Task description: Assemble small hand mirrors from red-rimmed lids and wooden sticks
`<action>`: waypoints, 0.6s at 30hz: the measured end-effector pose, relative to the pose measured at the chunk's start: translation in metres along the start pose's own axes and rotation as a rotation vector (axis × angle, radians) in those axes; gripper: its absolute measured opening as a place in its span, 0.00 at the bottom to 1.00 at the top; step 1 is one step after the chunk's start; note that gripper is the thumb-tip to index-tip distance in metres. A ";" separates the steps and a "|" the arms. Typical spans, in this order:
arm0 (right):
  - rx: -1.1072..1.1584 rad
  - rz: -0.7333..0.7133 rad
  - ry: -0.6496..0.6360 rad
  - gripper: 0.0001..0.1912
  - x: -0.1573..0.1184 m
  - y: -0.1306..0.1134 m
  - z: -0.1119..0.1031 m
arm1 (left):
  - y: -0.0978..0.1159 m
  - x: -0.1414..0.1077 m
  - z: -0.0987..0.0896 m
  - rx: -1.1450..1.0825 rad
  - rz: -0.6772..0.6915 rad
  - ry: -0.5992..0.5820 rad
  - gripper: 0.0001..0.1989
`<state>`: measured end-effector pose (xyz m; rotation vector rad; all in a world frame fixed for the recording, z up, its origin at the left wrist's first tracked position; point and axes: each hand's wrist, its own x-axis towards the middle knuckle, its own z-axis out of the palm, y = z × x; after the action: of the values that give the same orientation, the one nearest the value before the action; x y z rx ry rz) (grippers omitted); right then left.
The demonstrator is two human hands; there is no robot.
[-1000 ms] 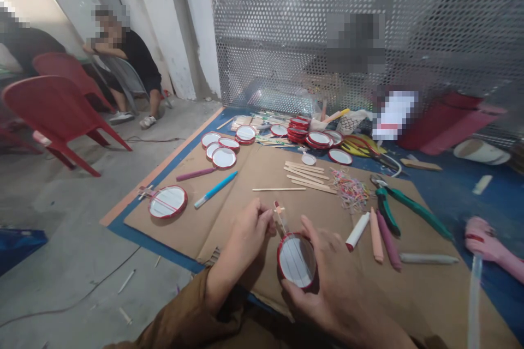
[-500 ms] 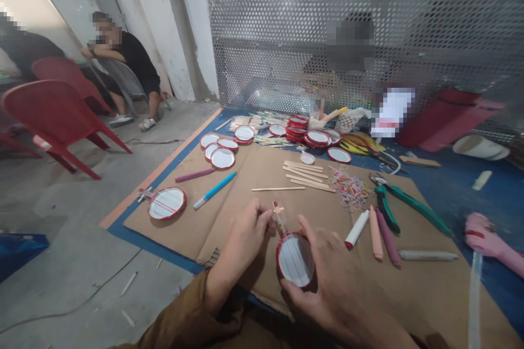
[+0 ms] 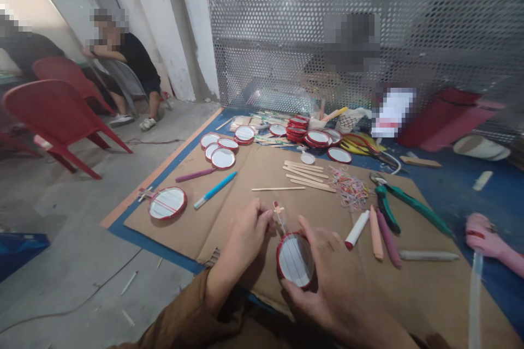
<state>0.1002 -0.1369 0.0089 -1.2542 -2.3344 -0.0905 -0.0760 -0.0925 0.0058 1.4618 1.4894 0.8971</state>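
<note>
Toward the near edge of the cardboard (image 3: 229, 196), the right hand (image 3: 333, 267) holds a small banjo-like model (image 3: 295, 259), its thumb and fingers curved around the red rim of the round white body. The model's long axis runs along its thin neck, pointing away from the person and slightly left, toward the cardboard's middle. The left hand (image 3: 243, 234) is just left of that neck, fingers drawn narrow; I cannot tell whether they pinch anything. The right hand is nearer the body, the left nearer the neck. A second model (image 3: 167, 203) lies on the cardboard's left part.
</note>
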 end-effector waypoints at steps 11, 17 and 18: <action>0.027 0.009 0.003 0.41 0.000 -0.001 0.000 | 0.001 -0.002 0.000 0.006 0.005 0.002 0.10; 0.021 0.020 -0.024 0.41 0.001 0.000 -0.001 | 0.003 -0.002 -0.001 -0.001 0.008 0.006 0.11; 0.017 0.021 -0.022 0.41 0.001 0.000 -0.002 | 0.003 -0.002 -0.001 -0.003 0.009 0.007 0.11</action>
<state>0.1001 -0.1369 0.0107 -1.2771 -2.3355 -0.0506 -0.0756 -0.0939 0.0088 1.4658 1.4869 0.9105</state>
